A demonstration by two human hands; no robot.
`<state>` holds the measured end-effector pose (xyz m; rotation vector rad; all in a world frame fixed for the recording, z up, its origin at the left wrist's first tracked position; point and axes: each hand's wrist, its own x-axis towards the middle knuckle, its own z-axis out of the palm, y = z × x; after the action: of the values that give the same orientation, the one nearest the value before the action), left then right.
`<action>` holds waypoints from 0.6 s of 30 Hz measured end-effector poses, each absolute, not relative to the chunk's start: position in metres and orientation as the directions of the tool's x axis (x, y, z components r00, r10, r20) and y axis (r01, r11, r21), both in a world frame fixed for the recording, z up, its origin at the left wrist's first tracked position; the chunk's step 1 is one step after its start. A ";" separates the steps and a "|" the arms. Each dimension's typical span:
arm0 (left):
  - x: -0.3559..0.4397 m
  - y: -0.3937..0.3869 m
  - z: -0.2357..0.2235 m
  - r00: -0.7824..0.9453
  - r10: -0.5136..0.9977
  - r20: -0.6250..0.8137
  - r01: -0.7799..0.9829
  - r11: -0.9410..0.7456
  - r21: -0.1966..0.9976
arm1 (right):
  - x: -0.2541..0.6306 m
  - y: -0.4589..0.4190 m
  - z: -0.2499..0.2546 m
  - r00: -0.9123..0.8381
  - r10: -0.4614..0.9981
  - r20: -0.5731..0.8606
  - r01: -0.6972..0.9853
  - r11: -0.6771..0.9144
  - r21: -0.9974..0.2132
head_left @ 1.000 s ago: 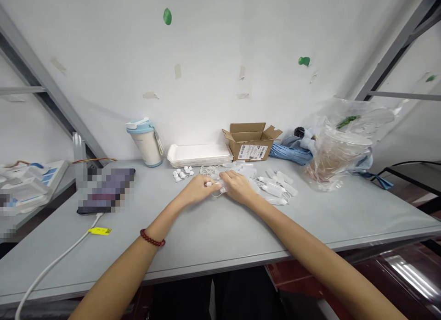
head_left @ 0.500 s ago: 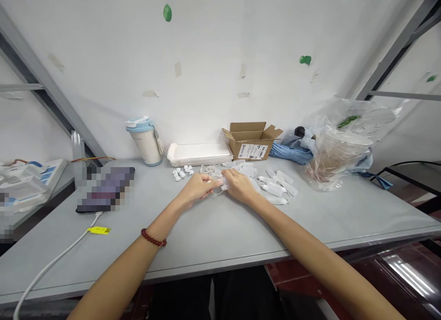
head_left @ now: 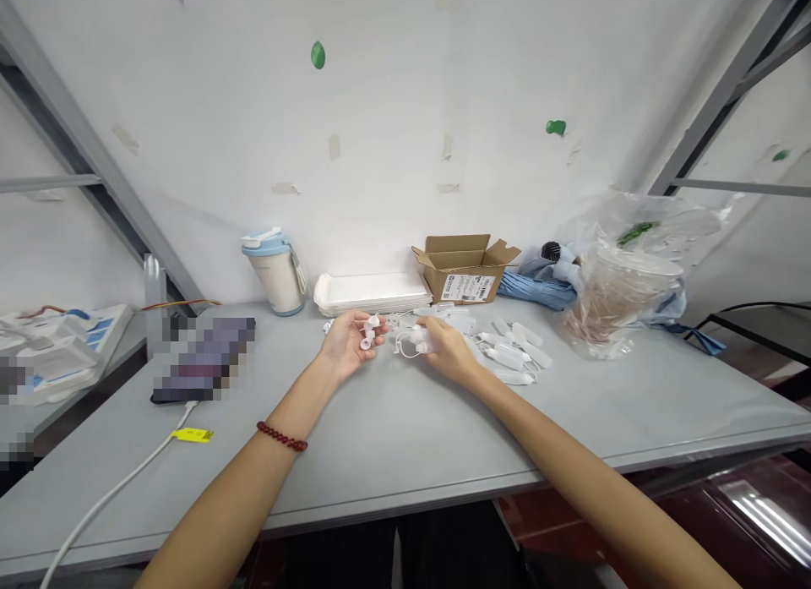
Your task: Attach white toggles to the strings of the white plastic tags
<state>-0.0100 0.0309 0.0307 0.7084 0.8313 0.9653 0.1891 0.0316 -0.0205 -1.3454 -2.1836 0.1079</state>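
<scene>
My left hand (head_left: 347,342) is raised a little over the grey table (head_left: 405,428), palm turned up, with small white plastic pieces (head_left: 368,331) pinched at its fingertips. My right hand (head_left: 443,346) is closed on a small white part with a thin white cord (head_left: 411,342) looping from it. The two hands sit a short way apart. Right of my right hand lies a pile of clear small bags (head_left: 516,352) with white parts inside. More loose white pieces lie behind my hands, partly hidden.
At the back stand a blue-lidded cup (head_left: 275,272), a stack of white trays (head_left: 371,291), an open cardboard box (head_left: 464,268), blue cloth (head_left: 538,286) and a large clear plastic bag (head_left: 624,276). A pixelated dark device (head_left: 206,357) with a white cable (head_left: 120,488) lies left.
My hands have drawn apart: the left one lifted and turned palm up with white pieces, the right kept the corded part. The camera tilted slightly down.
</scene>
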 end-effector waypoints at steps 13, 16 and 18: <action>-0.003 0.028 0.024 0.309 0.906 -0.288 -0.292 0.378 0.878 | 0.182 0.023 -0.011 -0.326 0.875 0.359 0.520 0.483 -0.704; -0.002 0.024 0.026 0.283 0.931 -0.229 -0.210 0.293 0.933 | 0.181 0.020 -0.004 -0.372 0.913 0.169 0.256 0.276 -0.927; -0.002 0.021 0.028 0.275 0.934 -0.229 -0.196 0.288 0.937 | 0.182 0.018 0.001 -0.467 0.883 0.051 0.093 0.107 -0.990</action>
<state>-0.0018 0.0212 0.0282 0.9576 0.9747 0.9402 0.1817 0.0181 0.0011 -0.9643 -1.6863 1.4316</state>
